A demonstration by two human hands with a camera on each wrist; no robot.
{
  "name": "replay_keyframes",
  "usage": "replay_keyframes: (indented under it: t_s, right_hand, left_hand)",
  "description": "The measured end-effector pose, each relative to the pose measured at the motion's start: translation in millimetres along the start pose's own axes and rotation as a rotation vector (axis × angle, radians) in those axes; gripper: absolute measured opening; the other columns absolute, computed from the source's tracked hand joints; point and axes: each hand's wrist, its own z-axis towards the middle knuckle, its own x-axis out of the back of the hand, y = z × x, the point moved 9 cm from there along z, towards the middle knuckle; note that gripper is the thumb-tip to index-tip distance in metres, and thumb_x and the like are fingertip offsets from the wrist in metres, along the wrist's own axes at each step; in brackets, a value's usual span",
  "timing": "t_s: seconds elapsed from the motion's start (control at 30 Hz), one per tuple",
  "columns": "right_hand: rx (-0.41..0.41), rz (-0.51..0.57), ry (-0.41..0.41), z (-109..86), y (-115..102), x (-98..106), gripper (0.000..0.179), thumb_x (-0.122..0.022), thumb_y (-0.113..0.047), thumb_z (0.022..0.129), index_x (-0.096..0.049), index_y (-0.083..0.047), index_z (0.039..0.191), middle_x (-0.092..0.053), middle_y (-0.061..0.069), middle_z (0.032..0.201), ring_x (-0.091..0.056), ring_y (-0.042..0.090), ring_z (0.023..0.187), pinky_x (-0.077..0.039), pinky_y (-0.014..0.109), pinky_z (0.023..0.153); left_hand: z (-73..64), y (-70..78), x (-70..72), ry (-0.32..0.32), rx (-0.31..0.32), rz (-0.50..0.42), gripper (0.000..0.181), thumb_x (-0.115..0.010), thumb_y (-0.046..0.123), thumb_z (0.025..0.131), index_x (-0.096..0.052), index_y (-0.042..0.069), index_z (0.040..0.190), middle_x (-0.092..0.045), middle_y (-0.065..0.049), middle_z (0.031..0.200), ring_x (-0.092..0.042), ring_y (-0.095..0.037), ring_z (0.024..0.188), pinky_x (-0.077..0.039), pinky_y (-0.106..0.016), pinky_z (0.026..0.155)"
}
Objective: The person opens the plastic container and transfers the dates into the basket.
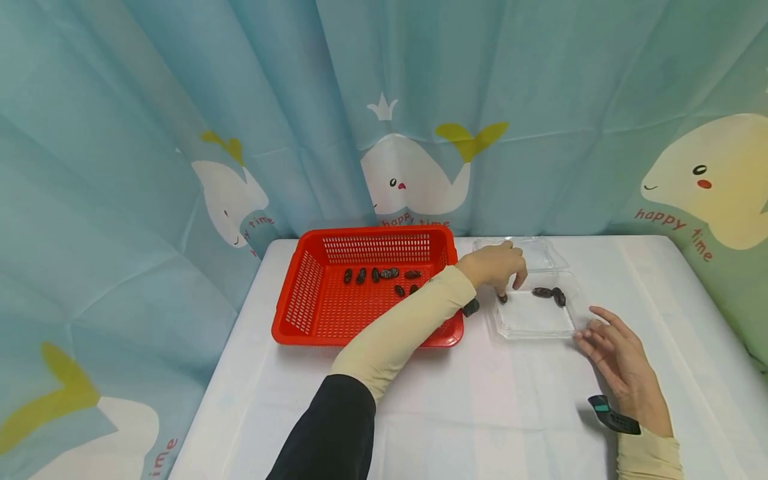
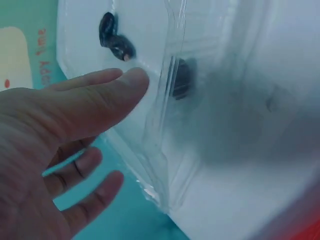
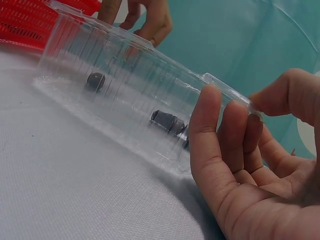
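Note:
A clear plastic box (image 1: 534,331) stands on the table with its lid (image 1: 545,253) folded back behind it. Two dark dates (image 1: 559,297) lie together at the right inside it, and another date (image 1: 503,298) sits near the left wall. Above that left part hovers my left hand (image 1: 493,265), fingers spread apart; in the left wrist view, nothing is between its thumb (image 2: 115,100) and fingers. At the box's near right corner, my right hand (image 1: 624,370) holds the rim with curled fingers (image 3: 205,135).
To the left stands a red plastic basket (image 1: 324,327) with several dates (image 1: 390,273) scattered inside; my left forearm crosses over its right side. A whale-print curtain (image 1: 420,67) hangs behind the white table (image 1: 480,413).

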Motion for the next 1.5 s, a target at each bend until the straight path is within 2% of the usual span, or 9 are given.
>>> replay_keyframes:
  t_s: [0.1,0.17,0.33,0.47,0.67,0.8,0.97,1.23,1.5]
  right_hand:
    - [0.002,-0.002,0.0,0.0,-0.3,1.0,0.038,-0.044,0.004,0.107,-0.067,-0.014,0.13,-0.066,0.003,0.102,-0.071,0.014,0.087,-0.064,0.03,0.082]
    - [0.002,0.004,-0.002,0.0,-0.4,1.5,0.038,-0.043,0.005,0.107,-0.067,-0.014,0.13,-0.066,0.003,0.102,-0.071,0.014,0.087,-0.064,0.03,0.082]
    - [0.013,0.015,-0.013,0.0,-0.5,2.7,0.04,-0.041,0.007,0.106,-0.068,-0.012,0.13,-0.066,0.004,0.102,-0.071,0.015,0.087,-0.064,0.03,0.082]
    - [0.007,-0.012,0.005,1.5,0.7,3.9,0.039,-0.042,0.005,0.106,-0.067,-0.014,0.13,-0.064,0.002,0.106,-0.07,0.013,0.088,-0.063,0.029,0.083]
    - [-0.004,-0.053,0.026,1.9,2.3,4.0,0.037,-0.045,0.002,0.107,-0.066,-0.017,0.131,-0.06,0.001,0.112,-0.069,0.011,0.088,-0.063,0.028,0.083]
    - [-0.006,-0.062,0.044,2.4,2.6,4.8,0.037,-0.047,0.001,0.107,-0.066,-0.018,0.132,-0.061,0.0,0.111,-0.069,0.011,0.088,-0.063,0.027,0.083]
    - [-0.006,-0.057,0.059,2.1,2.3,6.4,0.037,-0.046,0.002,0.107,-0.067,-0.018,0.13,-0.062,0.0,0.107,-0.069,0.011,0.088,-0.063,0.028,0.083]
    - [-0.006,-0.058,0.053,1.3,1.1,5.3,0.037,-0.046,0.001,0.107,-0.067,-0.018,0.13,-0.061,0.0,0.109,-0.069,0.011,0.088,-0.063,0.027,0.083]
    - [-0.014,-0.066,0.06,2.0,3.1,9.4,0.038,-0.045,0.002,0.107,-0.067,-0.02,0.129,-0.058,0.0,0.113,-0.069,0.01,0.089,-0.062,0.026,0.084]
  left_hand:
    - [0.1,-4.6,-2.4,-0.036,0.054,0.011,0.023,-0.081,0.022,0.092,-0.078,0.029,0.113,-0.06,0.002,0.134,-0.045,-0.017,0.129,-0.05,-0.025,0.093]
    - [2.7,-6.9,-5.2,-0.044,0.062,0.018,0.021,-0.081,0.023,0.092,-0.078,0.03,0.113,-0.059,0.002,0.134,-0.045,-0.017,0.13,-0.05,-0.026,0.094]
    - [13.2,-9.5,-14.8,-0.045,0.089,0.06,0.017,-0.081,0.026,0.092,-0.08,0.033,0.107,-0.059,0.003,0.13,-0.047,-0.015,0.124,-0.047,-0.027,0.095]
    - [15.9,-8.4,-22.0,-0.05,0.124,0.085,0.013,-0.083,0.025,0.09,-0.081,0.034,0.099,-0.06,0.006,0.126,-0.048,-0.014,0.121,-0.046,-0.03,0.098]
    - [16.2,-5.9,-26.6,-0.012,0.127,0.132,0.011,-0.077,0.02,0.094,-0.079,0.031,0.095,-0.057,0.005,0.125,-0.049,-0.014,0.117,-0.047,-0.031,0.099]
    - [18.2,-6.8,-29.5,-0.011,0.114,0.125,0.008,-0.08,0.024,0.092,-0.078,0.031,0.095,-0.056,0.004,0.127,-0.049,-0.014,0.118,-0.047,-0.031,0.1]
    - [18.8,-7.8,-27.9,-0.015,0.094,0.043,0.008,-0.083,0.027,0.09,-0.079,0.032,0.095,-0.055,0.002,0.129,-0.048,-0.014,0.118,-0.047,-0.029,0.096]
    - [15.0,-8.0,-21.0,-0.012,0.046,-0.1,0.003,-0.077,0.03,0.095,-0.077,0.031,0.099,-0.057,0.002,0.127,-0.049,-0.013,0.111,-0.046,-0.025,0.087]
    - [18.4,-9.5,-10.3,0.044,0.004,-0.186,0.017,-0.069,0.03,0.101,-0.075,0.019,0.112,-0.067,0.005,0.121,-0.052,-0.007,0.096,-0.044,-0.02,0.083]
